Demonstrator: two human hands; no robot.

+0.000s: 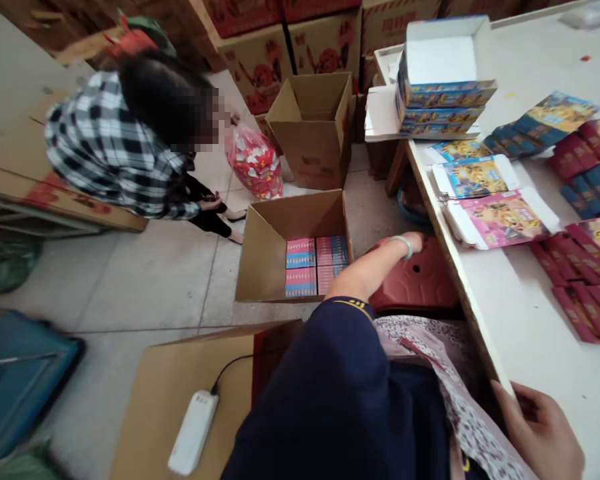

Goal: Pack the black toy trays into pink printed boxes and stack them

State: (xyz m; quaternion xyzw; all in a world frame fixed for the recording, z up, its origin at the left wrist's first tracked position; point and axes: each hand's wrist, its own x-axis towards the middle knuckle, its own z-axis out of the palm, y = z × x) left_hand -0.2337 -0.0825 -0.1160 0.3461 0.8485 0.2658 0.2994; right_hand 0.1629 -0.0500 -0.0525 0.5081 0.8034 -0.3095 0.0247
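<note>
Two hands: left hand (414,241), grip unreadable, on red stool (420,280); right hand (543,433) spread.

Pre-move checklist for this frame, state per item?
1. Left hand free: cannot tell, it lies out on the red stool and its fingers are hidden.
2. Right hand free: ok, it rests at the table edge and holds nothing visible.
3. Open carton has room: ok, only pink and blue packs along one side.
4. Flat pink box on the table: ok, unfolded and untouched.
5. Floor path clear: not ok, a crouching person is beside the carton.
</note>
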